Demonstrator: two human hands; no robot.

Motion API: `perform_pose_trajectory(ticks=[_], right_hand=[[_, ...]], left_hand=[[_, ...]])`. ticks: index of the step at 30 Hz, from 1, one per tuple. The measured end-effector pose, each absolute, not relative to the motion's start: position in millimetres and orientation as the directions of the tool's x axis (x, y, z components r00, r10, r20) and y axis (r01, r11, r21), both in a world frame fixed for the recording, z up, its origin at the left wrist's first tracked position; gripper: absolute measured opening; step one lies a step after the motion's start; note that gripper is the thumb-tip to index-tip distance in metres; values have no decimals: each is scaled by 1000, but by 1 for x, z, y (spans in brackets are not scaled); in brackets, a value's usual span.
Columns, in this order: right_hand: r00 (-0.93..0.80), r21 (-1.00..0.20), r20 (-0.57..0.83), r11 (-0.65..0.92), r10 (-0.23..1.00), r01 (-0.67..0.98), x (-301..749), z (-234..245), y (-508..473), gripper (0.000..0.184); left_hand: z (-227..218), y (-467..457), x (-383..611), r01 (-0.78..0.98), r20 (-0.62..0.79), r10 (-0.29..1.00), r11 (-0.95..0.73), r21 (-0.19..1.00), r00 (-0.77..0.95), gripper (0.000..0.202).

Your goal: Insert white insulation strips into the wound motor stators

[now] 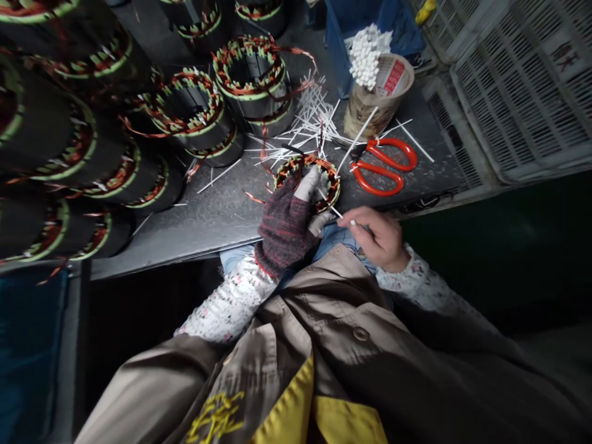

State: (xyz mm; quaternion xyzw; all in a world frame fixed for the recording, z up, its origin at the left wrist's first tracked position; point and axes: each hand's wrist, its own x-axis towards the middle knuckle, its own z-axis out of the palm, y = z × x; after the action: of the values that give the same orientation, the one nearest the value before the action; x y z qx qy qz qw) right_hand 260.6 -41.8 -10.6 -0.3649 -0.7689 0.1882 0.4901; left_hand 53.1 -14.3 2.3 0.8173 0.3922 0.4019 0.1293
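Right now both hands are busy at the near edge of the table (222, 209). The gloved left hand (287, 216) is closed over the near side of a small stator (330, 182). Its forefinger, bare at the tip, stretches across the copper windings, so the stator is pinned to the table just in front of the body. The bare right hand (377, 237) pinches a thin white stick (345, 217) between thumb and forefinger. The stick's far end points at the stator's near right rim, close to it, though whether it touches the winding cannot be told. By the look of it, the work in hand is on this one stator, with the stick brought up to its edge. Bringing the stick in among the windings would call for a steady left grip and a fine aim, since the wires sit close together. Red scissors (386, 166) lie just right of the stator. A litter of loose sticks (305, 123) lies behind it, and a cup (377, 92) stuffed with white pieces stands further back. Larger stators (189, 111) are stacked along the left, and a pale crate (522, 80) sits off to the right.
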Motion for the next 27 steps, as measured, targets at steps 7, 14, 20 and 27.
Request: perform_pose_trajectory(ticks=[7,14,20,27], right_hand=[[-75,-796,495,486,866,361,238,1,-33,21],[-148,-634,555,532,818,561,236,7,-31,20],[-137,-660,470,450,872,602,236,8,-25,24],[-281,-762,441,521,853,386,244,49,-45,29]], left_hand=[[1,-9,51,350,621,727,-686,638,294,18],[9,-9,48,437,576,738,-673,597,351,22],[6,-4,46,409,643,634,-771,487,429,20],[7,-7,52,531,610,647,-749,397,456,21]])
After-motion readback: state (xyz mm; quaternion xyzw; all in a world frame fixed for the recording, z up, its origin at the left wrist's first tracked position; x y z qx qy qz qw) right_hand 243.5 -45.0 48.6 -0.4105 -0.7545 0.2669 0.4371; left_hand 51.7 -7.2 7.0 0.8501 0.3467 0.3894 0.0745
